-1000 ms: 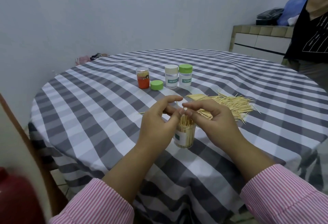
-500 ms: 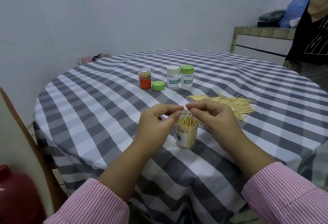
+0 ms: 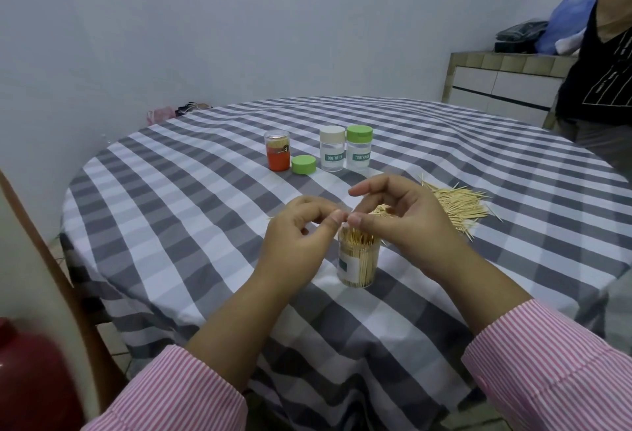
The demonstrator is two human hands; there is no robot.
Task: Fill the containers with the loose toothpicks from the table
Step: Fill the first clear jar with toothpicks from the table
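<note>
We see the clear, lidless plastic jar [image 3: 358, 259], packed with upright toothpicks, standing near the desk's [image 3: 178, 198] front edge. Our left hand [image 3: 301, 242] and right hand [image 3: 403, 218] meet above it, fingers pinched; what they hold is unclear. Loose wooden toothpicks [image 3: 458, 206] lie right, bare checked cloth left.

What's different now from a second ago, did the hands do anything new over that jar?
Little changed. The right hand lifted its index finger clear, while its thumb stays against the left hand above the open jar. Whether either hand pinches a toothpick cannot be told. The jar, loose toothpick pile, green lid, orange jar and two capped containers stayed put.
</note>
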